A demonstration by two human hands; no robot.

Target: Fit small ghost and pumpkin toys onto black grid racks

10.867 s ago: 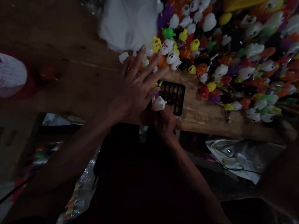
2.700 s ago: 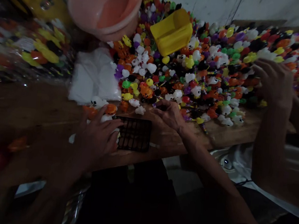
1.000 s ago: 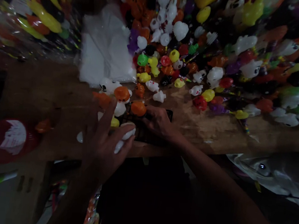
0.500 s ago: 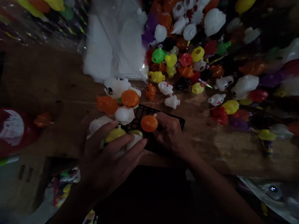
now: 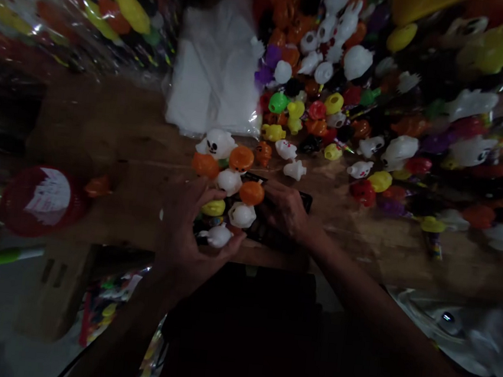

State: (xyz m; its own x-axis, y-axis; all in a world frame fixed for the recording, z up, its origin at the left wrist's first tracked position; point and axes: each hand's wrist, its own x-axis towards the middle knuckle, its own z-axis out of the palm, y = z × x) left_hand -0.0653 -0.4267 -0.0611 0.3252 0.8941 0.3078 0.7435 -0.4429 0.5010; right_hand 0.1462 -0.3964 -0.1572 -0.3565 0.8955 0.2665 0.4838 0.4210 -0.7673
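Left hand [image 5: 181,232] cups toys [image 5: 242,215] at frame centre, thumb and fingers apart, apparently steadying them; right hand [image 5: 288,211] partly covers black tray [image 5: 307,202], grip hidden.

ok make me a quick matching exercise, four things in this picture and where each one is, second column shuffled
1. left hand
2. red round object
3. right hand
4. plastic bags

a. over the right part of the black tray, beside an orange toy
b. just left of the loose toy pile
c. curved around a yellow toy and a white toy
d. near the table's left end

Pairs: 1-c, 2-d, 3-a, 4-b
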